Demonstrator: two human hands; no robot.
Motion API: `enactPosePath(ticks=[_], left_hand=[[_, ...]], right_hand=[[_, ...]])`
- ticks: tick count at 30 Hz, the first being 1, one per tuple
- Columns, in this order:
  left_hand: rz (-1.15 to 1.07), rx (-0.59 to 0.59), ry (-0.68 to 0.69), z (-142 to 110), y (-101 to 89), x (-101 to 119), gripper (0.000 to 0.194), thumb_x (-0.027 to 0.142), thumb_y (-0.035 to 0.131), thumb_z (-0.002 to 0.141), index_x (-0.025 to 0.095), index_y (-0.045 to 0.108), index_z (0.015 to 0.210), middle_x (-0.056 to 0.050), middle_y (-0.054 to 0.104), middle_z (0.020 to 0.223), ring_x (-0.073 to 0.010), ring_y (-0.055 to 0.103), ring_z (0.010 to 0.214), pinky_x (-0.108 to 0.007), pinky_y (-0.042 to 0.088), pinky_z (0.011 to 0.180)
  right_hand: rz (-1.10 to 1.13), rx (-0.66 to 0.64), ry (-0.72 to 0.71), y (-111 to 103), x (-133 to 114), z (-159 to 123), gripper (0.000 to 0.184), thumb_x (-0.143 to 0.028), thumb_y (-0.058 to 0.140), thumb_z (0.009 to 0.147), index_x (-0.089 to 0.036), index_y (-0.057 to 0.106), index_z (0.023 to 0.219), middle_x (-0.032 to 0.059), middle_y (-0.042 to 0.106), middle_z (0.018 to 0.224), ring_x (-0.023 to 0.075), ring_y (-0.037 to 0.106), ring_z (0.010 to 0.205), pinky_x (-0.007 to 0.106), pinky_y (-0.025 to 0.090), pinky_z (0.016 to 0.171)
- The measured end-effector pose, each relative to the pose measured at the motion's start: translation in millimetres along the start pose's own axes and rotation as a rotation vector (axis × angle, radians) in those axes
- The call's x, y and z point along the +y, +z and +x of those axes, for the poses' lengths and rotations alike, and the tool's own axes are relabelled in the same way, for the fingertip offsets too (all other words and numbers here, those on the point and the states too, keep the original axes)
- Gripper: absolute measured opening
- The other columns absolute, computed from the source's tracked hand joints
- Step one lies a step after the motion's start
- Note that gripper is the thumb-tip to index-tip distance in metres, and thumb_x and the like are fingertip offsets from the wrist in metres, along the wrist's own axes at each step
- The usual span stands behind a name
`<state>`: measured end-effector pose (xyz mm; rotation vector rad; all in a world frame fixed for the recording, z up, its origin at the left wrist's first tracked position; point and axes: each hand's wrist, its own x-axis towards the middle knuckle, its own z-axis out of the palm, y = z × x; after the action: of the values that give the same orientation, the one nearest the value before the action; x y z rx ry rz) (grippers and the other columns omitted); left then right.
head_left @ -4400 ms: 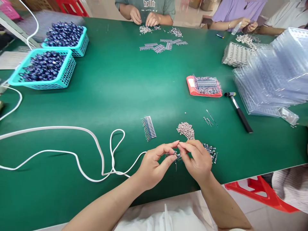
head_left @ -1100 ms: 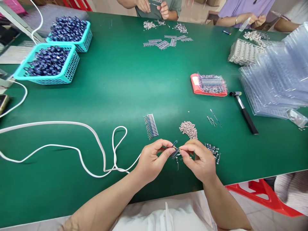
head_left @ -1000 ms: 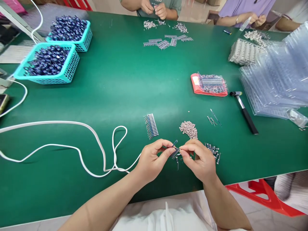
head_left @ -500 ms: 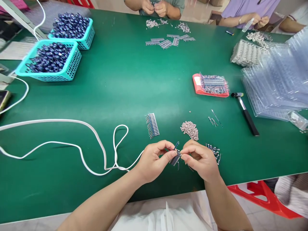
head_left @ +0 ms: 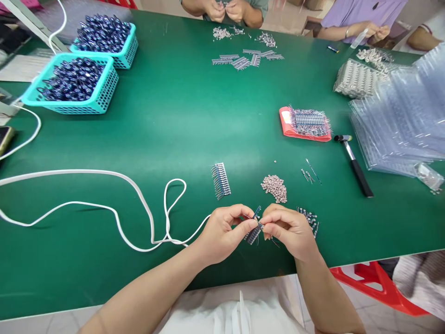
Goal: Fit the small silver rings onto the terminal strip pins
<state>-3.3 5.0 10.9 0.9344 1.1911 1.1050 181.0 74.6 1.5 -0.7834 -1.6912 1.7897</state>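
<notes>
Between left hand [head_left: 222, 234] and right hand [head_left: 291, 232], small dark strip [head_left: 252, 235]: left thumb and finger pinched on it, right ones closed on its end. Just beyond fingers, bead pile [head_left: 274, 188].

Left of the left hand [head_left: 224, 235], a looped white cable [head_left: 73, 171] crosses the way. Ahead of the right hand [head_left: 294, 232] lies a heap of small pinkish discs [head_left: 274, 188]. Between turquoise perforated plastic baskets [head_left: 79, 109] and a flat red band [head_left: 306, 136], a hand could pass over the green tabletop [head_left: 174, 125].
</notes>
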Motion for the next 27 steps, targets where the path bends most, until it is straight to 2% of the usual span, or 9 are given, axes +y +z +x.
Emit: enactPosePath(ticks=[6,12,16,27], left_hand=[[0.023,-0.005,-0.002,-0.4,0.1,-0.1,0.013,0.026,0.062,0.085,0.014,0.063,0.078,-0.001,0.058,0.068,-0.0129,0.056,0.060,-0.025,0.049,0.058],[0.164,-0.030,0.028,-0.7,-2.0,4.1,0.014,0.025,0.060,0.086,0.015,0.065,0.079,-0.001,0.061,0.067,-0.0128,0.056,0.060,-0.024,0.046,0.056],[0.184,-0.035,0.027,-0.8,-0.7,6.7,0.014,0.024,0.060,0.086,0.015,0.065,0.076,-0.001,0.061,0.066,-0.0132,0.056,0.060,-0.024,0.046,0.056],[0.007,-0.002,-0.007,-2.2,2.1,0.4,0.013,0.023,0.063,0.085,0.014,0.064,0.076,0.001,0.056,0.065,-0.0108,0.050,0.059,-0.022,0.045,0.056]], right_hand=[[0.056,-0.019,0.045,-1.2,1.4,-0.8,0.008,-0.022,0.070,0.084,-0.022,0.075,0.090,0.0011,0.062,0.083,0.0097,0.064,0.058,0.023,0.056,0.053],[0.137,-0.051,0.131,-3.7,4.2,-0.7,0.007,-0.019,0.073,0.082,-0.022,0.075,0.086,0.0001,0.062,0.081,0.0090,0.064,0.057,0.021,0.054,0.051],[0.159,-0.054,0.174,-5.0,5.2,-0.6,0.004,-0.020,0.076,0.079,-0.020,0.075,0.083,0.0006,0.063,0.080,0.0089,0.063,0.055,0.022,0.054,0.049],[0.121,-0.005,0.092,1.2,3.9,-0.6,0.006,-0.020,0.073,0.081,-0.022,0.076,0.086,0.0003,0.062,0.080,0.0091,0.064,0.055,0.023,0.054,0.051]])
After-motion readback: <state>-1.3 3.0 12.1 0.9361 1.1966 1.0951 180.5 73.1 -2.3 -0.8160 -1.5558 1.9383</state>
